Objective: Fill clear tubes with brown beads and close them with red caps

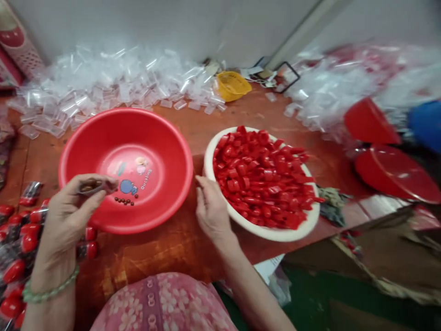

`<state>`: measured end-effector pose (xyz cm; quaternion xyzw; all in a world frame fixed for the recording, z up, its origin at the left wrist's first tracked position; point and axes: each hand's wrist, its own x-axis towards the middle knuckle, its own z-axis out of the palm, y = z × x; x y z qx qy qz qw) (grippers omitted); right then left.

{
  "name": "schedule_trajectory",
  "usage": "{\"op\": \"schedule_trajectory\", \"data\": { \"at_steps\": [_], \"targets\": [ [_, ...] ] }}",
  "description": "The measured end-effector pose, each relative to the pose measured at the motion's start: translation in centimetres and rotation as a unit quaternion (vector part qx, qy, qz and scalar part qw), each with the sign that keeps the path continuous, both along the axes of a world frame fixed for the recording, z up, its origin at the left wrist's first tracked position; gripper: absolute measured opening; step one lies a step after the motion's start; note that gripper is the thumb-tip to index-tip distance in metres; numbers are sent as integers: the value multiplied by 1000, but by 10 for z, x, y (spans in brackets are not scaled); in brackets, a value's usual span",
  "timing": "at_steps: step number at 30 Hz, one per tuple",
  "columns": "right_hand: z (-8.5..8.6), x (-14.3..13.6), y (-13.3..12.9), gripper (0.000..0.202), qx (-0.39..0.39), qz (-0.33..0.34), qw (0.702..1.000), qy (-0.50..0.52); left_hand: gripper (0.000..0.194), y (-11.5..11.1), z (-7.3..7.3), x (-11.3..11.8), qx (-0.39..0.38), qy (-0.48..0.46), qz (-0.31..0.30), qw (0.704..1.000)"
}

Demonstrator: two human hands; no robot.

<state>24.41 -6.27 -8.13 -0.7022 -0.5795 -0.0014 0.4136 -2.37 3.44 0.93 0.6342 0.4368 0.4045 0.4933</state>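
While over the red basin [165,151], small container [98,186] of brown balls [88,186] snug in left grip [69,216].

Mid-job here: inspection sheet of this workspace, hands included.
Surface: orange-brown tabletop.
Job's things: red basin with a few brown balls; white bowl heaped with red plastic pieces.
Clutter: clear plastic pieces piled behind, yellow basket, red-and-clear containers at left.
Hands: left hand holds a small container over the basin; right hand between basin and bowl, grip unclear.
Cables: white strands at back, too blurred to tell.
Surroundings: pale wall, green floor.
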Motion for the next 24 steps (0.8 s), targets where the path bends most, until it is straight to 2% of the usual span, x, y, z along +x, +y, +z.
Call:
{"op": "schedule_trajectory", "data": {
  "at_steps": [4, 7, 11, 14, 19, 21, 24],
  "targets": [
    [-50, -16, -6, 48, -119, -34, 992, 6, 17, 7, 4, 6, -33, -43, -1, 999],
    [-65, -14, 5, 53, -139, -46, 989, 14, 18, 8, 8, 16, -18, -97, 31, 995],
    [-65, 0, 27, 54, -145, -51, 988, 22, 22, 7, 10, 27, -24, -26, 36, 999],
    [-62, 7, 45, 50, -141, -35, 989, 20, 22, 6, 9, 33, -18, -80, 26, 996],
    [-64, 12, 71, 39, -149, -1, 989, 1, 21, 0, 10, 47, -18, -104, 7, 994],
    [-67, 11, 73, 37, -156, 7, 988, -7, 22, -1, 10, 52, -18, -129, 6, 992],
    [-71, 6, 64, 35, -160, 23, 987, -13, 26, -3, 11, 56, -37, -126, 2, 991]
  ]
}}
